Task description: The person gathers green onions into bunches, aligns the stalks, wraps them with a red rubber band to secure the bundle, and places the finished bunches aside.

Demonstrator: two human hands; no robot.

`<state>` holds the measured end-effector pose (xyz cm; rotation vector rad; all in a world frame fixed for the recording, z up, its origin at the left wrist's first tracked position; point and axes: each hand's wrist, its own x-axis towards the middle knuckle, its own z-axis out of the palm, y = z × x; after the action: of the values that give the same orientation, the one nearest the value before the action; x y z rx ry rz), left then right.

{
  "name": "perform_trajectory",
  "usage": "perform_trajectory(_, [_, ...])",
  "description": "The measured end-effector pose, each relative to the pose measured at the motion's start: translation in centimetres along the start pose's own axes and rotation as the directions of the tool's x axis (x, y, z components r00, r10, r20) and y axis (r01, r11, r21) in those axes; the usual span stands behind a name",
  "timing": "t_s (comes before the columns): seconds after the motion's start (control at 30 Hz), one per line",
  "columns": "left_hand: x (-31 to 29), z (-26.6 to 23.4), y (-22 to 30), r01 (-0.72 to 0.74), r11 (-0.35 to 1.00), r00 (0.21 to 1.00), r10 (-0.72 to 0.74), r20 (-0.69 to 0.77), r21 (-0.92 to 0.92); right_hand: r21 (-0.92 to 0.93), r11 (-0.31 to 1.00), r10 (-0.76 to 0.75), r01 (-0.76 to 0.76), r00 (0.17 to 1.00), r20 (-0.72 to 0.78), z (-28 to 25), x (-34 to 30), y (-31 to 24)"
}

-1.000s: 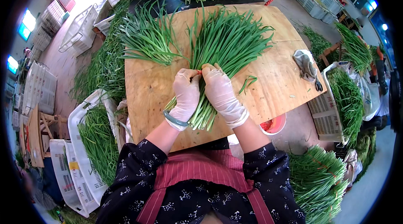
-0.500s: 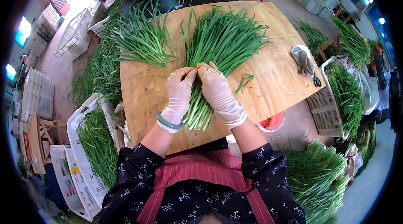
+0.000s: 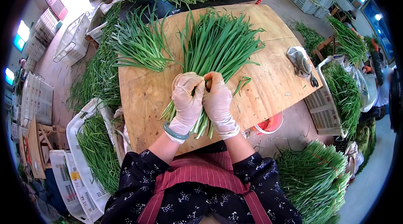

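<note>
A thick bundle of garlic chives (image 3: pixel 222 47) lies on the wooden board, leaves fanned away from me and pale stem ends (image 3: pixel 201 125) toward me. My left hand (image 3: pixel 187 98), in a thin whitish glove with a grey-green bangle at the wrist, rests closed on top of the stems. Beside it, my right hand (image 3: pixel 218 102), gloved too, is closed with thumb and fingers bent together. The fingertips of both meet over the middle of the bundle, and whatever they pinch is hidden. A smaller loose pile of chives (image 3: pixel 142 43) lies to the left.
The board (image 3: pixel 268 77) carries grey gloves (image 3: pixel 299 62) and black-handled scissors (image 3: pixel 314 81) at its right edge. A bucket with red bits (image 3: pixel 270 124) stands below. White crates of greens (image 3: pixel 90 140) flank the board; tied bundles (image 3: pixel 315 178) are at lower right.
Both hands have drawn toward me and closer together over the bundle. A small red bit at my left fingertips earlier is now out of sight. Some stem ends have fanned out leftward.
</note>
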<state>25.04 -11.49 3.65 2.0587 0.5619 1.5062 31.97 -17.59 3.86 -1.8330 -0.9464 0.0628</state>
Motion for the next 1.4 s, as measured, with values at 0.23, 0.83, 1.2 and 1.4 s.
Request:
perform_trajectory(0.23, [-0.2, 0.9, 1.0, 0.019, 1.0, 0.98, -0.015, 0.199, -0.015, 0.45, 0.892, 0.128, -0.042, 0.978, -0.162, 0.6, -1.5, 4.8])
perform_trajectory(0.83, [0.8, 0.2, 1.3, 0.897, 0.205, 0.44, -0.511, 0.738, -0.392, 0.854, 0.352, 0.517, -0.382, 0.84, 0.164, -5.7, -0.9, 3.8])
perform_trajectory(1.2, [-2.8, -9.7, 5.6, 0.657, -0.07, 0.518, -0.681, 0.517, -0.751, 0.24, 0.926, -0.377, 0.292, 0.759, 0.531, -4.9, 4.4, -8.0])
perform_trajectory(1.4, [-7.6, -18.8, -0.7, 0.317, -0.617, 0.0, -0.759, 0.651, -0.72, 0.031, 0.925, -0.344, 0.377, 0.803, 0.487, 2.9, 4.3, -1.7])
